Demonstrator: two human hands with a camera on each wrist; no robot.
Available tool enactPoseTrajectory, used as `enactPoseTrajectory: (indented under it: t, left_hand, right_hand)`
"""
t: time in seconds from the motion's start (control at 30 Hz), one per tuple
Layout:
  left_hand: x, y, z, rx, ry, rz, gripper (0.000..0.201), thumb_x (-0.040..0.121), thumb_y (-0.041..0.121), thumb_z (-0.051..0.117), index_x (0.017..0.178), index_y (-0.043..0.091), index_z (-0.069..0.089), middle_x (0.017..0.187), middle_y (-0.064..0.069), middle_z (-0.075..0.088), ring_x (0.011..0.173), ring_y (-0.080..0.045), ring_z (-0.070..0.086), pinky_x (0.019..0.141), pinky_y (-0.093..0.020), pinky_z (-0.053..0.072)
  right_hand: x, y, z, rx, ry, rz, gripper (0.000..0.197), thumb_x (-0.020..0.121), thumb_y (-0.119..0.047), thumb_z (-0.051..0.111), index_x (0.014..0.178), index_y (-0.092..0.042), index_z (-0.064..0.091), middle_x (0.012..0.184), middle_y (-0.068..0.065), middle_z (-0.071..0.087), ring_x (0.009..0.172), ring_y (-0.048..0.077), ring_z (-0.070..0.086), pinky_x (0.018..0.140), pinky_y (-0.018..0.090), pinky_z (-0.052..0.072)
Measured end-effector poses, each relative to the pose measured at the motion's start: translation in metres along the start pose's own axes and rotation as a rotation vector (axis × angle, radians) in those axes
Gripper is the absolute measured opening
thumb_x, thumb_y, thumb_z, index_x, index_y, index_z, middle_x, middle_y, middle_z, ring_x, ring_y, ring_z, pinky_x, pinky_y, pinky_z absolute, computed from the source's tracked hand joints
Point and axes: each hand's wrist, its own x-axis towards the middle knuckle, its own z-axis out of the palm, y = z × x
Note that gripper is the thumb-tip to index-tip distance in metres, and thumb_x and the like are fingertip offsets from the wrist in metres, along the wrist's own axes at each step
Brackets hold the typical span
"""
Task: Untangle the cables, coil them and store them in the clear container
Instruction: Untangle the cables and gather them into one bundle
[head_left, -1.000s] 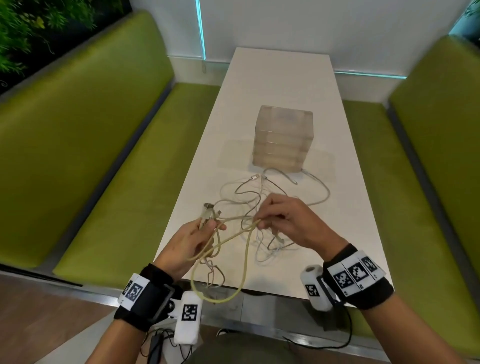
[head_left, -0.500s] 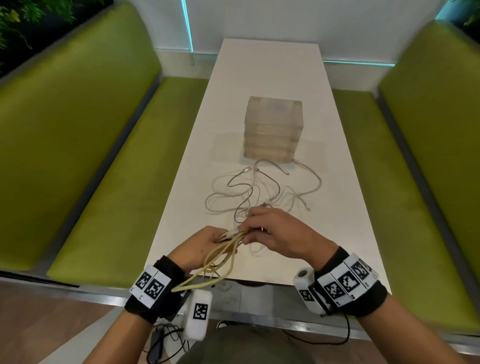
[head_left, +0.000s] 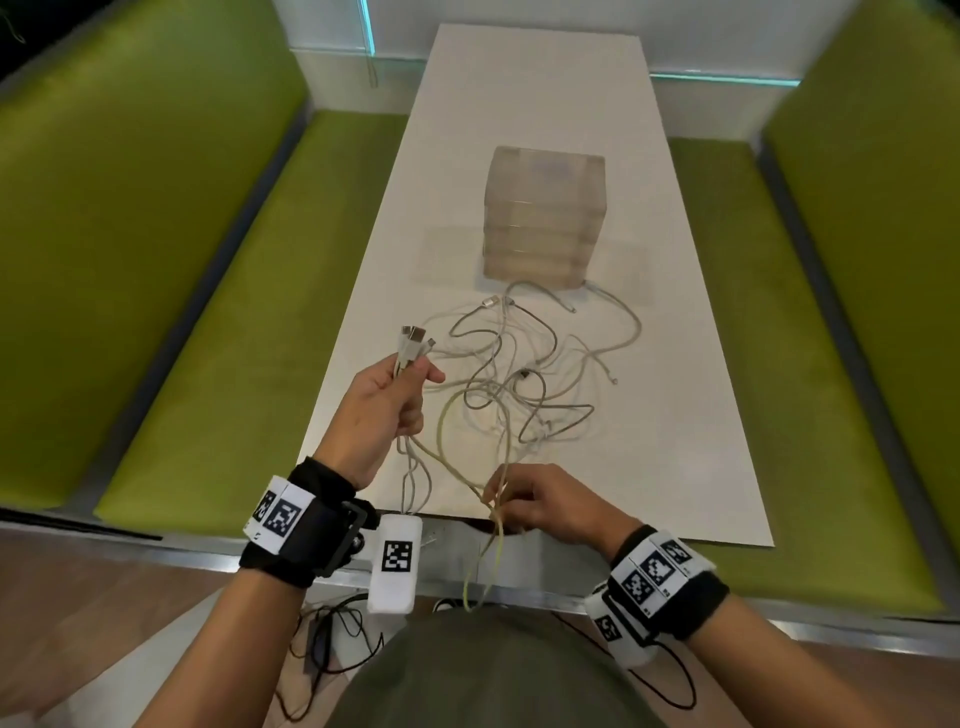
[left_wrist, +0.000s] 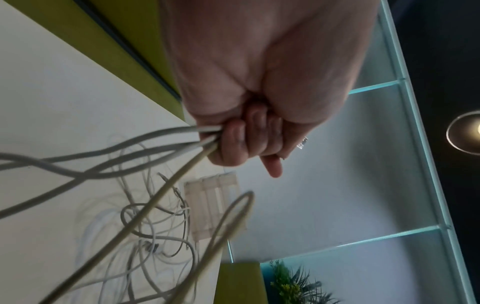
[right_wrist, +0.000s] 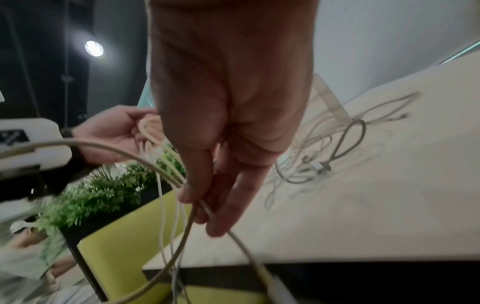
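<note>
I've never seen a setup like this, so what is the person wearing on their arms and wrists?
Both forearms are bare, without sleeves. Each wrist carries a black band with white tags printed in black-and-white square codes. A small white rounded camera block, bearing one such code, hangs from the left band; a similar white piece sits on the right one. Thin black cables trail below. No gloves show on the left hand or right hand.

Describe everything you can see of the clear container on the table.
The clear container is a boxy, translucent, plastic-looking block with a frosted, slightly beige tint. Horizontal lines divide it into stacked tiers. It stands upright near the middle of the white table, beyond the tangled cables, whose farthest loops lie at its base. It looks closed, neither hand touches it, and no contents can be made out.
</note>
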Motion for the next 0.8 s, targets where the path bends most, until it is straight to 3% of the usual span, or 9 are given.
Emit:
enactPoseTrajectory:
  t: [0.1,0.27,0.4,0.5,0.57,0.63,0.67,0.73,0.8]
  left_hand:
    - [-0.001,0.000,0.003,0.016,0.003,0.006,0.027,0.100,0.020,0.044,0.082,0.010,0.061,0.051,0.009,0.025,0.048,-0.011,0.021,0.047,-0.022,0.024]
    - [-0.002,0.008,-0.005,-0.021,0.021,0.010,0.026,0.101,0.018,0.043,0.082,0.008,0.059,0.051,0.010,0.024,0.047,-0.010,0.019,0.049,-0.027,0.016]
    - [-0.004,0.014,-0.006,-0.059,0.016,0.016,0.027,0.100,0.017,0.043,0.080,0.008,0.059,0.051,0.009,0.023,0.049,-0.012,0.015,0.048,-0.026,0.016]
    - [-0.005,0.017,-0.001,-0.092,-0.007,0.024,0.027,0.100,0.017,0.044,0.079,0.009,0.060,0.052,0.008,0.022,0.052,-0.015,0.013,0.045,-0.023,0.018]
    - [-0.006,0.018,0.003,-0.106,-0.029,0.030,0.028,0.100,0.018,0.044,0.079,0.009,0.060,0.053,0.007,0.021,0.052,-0.015,0.013,0.045,-0.022,0.019]
    - [-0.006,0.019,0.007,-0.101,-0.043,0.040,0.028,0.100,0.018,0.044,0.079,0.009,0.060,0.053,0.006,0.021,0.053,-0.016,0.013,0.045,-0.023,0.019]
    - [-0.006,0.019,0.008,-0.096,-0.046,0.043,0.027,0.100,0.018,0.043,0.080,0.009,0.059,0.053,0.006,0.021,0.053,-0.016,0.013,0.046,-0.023,0.019]
    - [-0.006,0.018,0.008,-0.107,-0.042,0.047,0.027,0.100,0.019,0.043,0.079,0.009,0.058,0.053,0.008,0.022,0.051,-0.015,0.014,0.045,-0.022,0.020]
    - [-0.006,0.018,0.006,-0.139,-0.032,0.045,0.028,0.100,0.019,0.043,0.078,0.010,0.057,0.052,0.009,0.022,0.049,-0.012,0.015,0.045,-0.022,0.020]
  right_hand:
    - [-0.001,0.010,0.010,-0.137,-0.005,0.006,0.022,0.084,-0.015,0.065,0.103,-0.023,0.058,0.091,0.001,0.074,0.078,0.018,0.065,0.078,0.037,0.053]
    - [-0.008,0.029,0.012,-0.508,-0.197,0.111,0.034,0.085,-0.016,0.066,0.119,-0.015,0.062,0.115,0.006,0.065,0.104,0.020,0.060,0.090,0.034,0.049]
    - [-0.011,0.025,-0.013,-0.622,0.022,0.194,0.024,0.085,-0.027,0.065,0.106,-0.016,0.065,0.110,0.003,0.065,0.096,0.018,0.059,0.081,0.030,0.047]
    - [-0.008,0.015,-0.020,-0.414,0.146,0.033,0.045,0.088,-0.026,0.061,0.131,-0.030,0.048,0.125,-0.007,0.054,0.097,0.011,0.056,0.085,0.028,0.046]
    - [-0.006,0.004,-0.014,-0.377,0.003,-0.082,0.048,0.092,-0.020,0.054,0.137,-0.034,0.044,0.130,-0.009,0.052,0.103,0.006,0.053,0.091,0.026,0.046]
    - [-0.002,-0.001,-0.007,-0.476,-0.184,-0.125,0.038,0.092,-0.013,0.051,0.127,-0.027,0.058,0.122,-0.005,0.062,0.096,0.006,0.056,0.088,0.027,0.047]
    - [0.000,-0.002,-0.007,-0.478,-0.199,-0.123,0.033,0.091,-0.010,0.050,0.118,-0.022,0.065,0.115,-0.003,0.067,0.091,0.008,0.060,0.085,0.027,0.049]
    - [0.005,-0.003,-0.018,-0.315,-0.018,-0.082,0.027,0.088,-0.004,0.050,0.104,-0.016,0.069,0.100,-0.001,0.070,0.079,0.010,0.063,0.075,0.025,0.049]
    - [0.015,0.005,-0.041,-0.200,0.357,-0.047,0.023,0.087,-0.001,0.052,0.097,-0.013,0.069,0.092,0.000,0.068,0.075,0.013,0.061,0.073,0.025,0.045]
